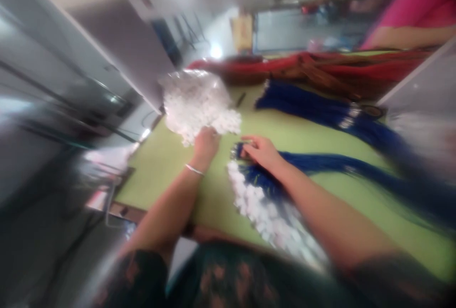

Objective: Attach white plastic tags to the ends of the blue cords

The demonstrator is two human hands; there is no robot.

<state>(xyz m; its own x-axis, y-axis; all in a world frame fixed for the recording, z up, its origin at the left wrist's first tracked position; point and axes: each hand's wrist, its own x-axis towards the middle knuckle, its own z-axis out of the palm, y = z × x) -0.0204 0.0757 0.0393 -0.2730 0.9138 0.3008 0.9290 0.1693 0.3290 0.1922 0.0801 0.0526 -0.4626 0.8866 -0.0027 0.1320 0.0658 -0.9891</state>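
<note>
My left hand (pixel 207 146) reaches into the near edge of a heap of small white pieces (pixel 199 103), which spills from a clear plastic bag (pixel 199 77). Its fingertips are hidden among the pieces. My right hand (pixel 260 151) is closed on the end of a bundle of blue wires (pixel 320 161) with shiny tips at the left. Below that hand, blue wires with white connectors (pixel 263 213) at their ends fan out toward the table's front edge.
The green table (pixel 160 170) carries another blue bundle (pixel 302 101), and red and brown wires (pixel 302 65) run along its back. A whitish panel (pixel 423 103) stands at the right. Behind it shows a person's pink sleeve (pixel 420 6).
</note>
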